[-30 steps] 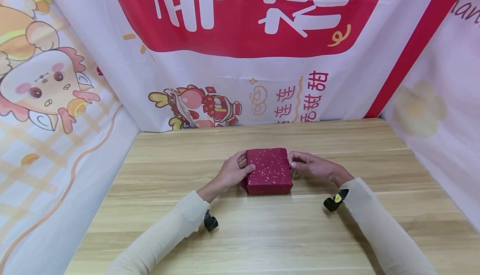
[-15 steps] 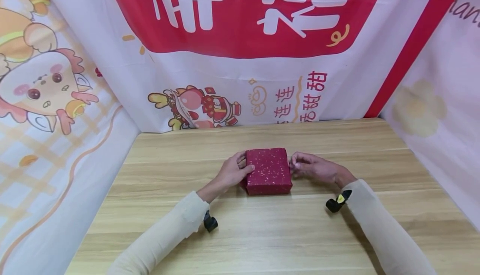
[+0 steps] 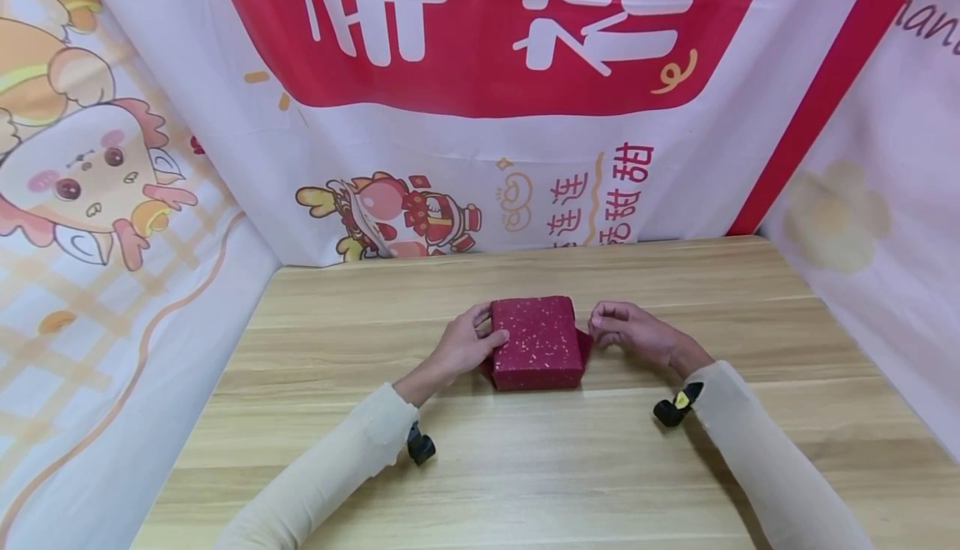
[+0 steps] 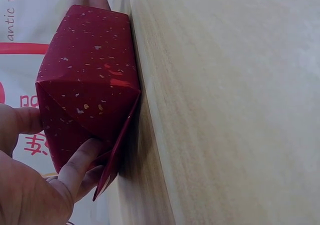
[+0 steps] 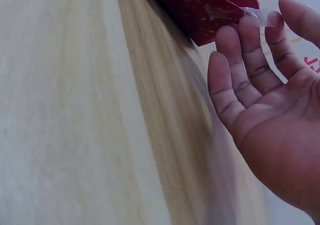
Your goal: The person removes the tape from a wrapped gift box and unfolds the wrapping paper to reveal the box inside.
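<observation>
A box wrapped in dark red, gold-flecked paper (image 3: 536, 342) sits on the wooden table. My left hand (image 3: 467, 340) holds its left end, thumb on the top edge; in the left wrist view the fingers (image 4: 80, 167) lie against the folded paper of that end, where a loose flap (image 4: 112, 162) sticks out. At the right end, another flap (image 3: 584, 345) stands out from the box. From this flap a short strip of clear tape (image 5: 257, 17) runs to the fingertips of my right hand (image 3: 633, 333), which pinches its free end between index finger and thumb.
The wood-grain table (image 3: 480, 475) stretches in front of the box and to both sides. A printed cloth (image 3: 450, 142) hangs behind the table, with more patterned cloth at the left and right sides.
My right hand has drawn away rightward from the box, and the right-end flap now stands out where it was hidden by the hand. My left hand and the box have barely moved.
</observation>
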Available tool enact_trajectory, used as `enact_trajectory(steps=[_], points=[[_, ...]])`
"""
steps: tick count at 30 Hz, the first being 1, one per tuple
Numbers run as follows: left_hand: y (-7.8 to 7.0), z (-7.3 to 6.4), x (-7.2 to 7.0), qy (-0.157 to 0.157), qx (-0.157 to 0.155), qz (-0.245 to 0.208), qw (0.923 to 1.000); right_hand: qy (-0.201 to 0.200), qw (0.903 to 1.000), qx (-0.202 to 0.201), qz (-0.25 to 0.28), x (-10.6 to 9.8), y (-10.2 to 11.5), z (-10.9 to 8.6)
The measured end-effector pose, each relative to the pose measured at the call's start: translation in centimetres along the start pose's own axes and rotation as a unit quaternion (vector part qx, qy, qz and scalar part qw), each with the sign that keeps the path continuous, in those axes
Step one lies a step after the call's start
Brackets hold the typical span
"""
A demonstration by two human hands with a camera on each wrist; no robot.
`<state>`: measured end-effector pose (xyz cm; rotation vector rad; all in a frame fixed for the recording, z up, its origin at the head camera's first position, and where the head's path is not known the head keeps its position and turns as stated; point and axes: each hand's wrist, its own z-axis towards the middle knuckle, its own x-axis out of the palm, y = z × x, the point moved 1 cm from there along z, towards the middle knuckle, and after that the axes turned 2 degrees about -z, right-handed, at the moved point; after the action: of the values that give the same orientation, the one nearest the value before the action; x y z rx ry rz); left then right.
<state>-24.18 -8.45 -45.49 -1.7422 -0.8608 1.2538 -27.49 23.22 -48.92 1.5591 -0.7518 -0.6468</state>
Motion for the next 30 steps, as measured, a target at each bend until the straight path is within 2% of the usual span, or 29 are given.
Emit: enact_trajectory(steps=[9,12,16,18,22,26,30], points=[[0.2,-0.1,0.0,-0.001,-0.008,-0.012,0.9999,-0.057,0.9982,0.000,-0.021,0.0,0.1,-0.1],[0.2,-0.1,0.0,-0.004,-0.009,-0.012,0.9999,-0.086,0.9959,-0.022,-0.018,0.1,0.6,-0.2],[0.2,-0.2,0.0,-0.009,-0.010,-0.009,0.9999,-0.119,0.9917,-0.047,-0.009,1.0,2.4,-0.3],[0.1,-0.3,-0.1,-0.010,-0.009,-0.011,0.9998,-0.119,0.9917,-0.048,-0.009,1.7,3.5,-0.5],[0.1,-0.3,-0.1,-0.011,-0.008,-0.011,0.9998,-0.089,0.9956,-0.030,-0.007,3.1,4.8,-0.7],[0.2,-0.3,-0.1,-0.011,-0.010,-0.008,0.9999,-0.063,0.9979,0.009,-0.008,3.6,4.4,-0.6],[0.3,-0.3,0.0,-0.009,-0.016,-0.008,0.9998,-0.058,0.9977,0.036,-0.001,3.4,3.4,-0.7]])
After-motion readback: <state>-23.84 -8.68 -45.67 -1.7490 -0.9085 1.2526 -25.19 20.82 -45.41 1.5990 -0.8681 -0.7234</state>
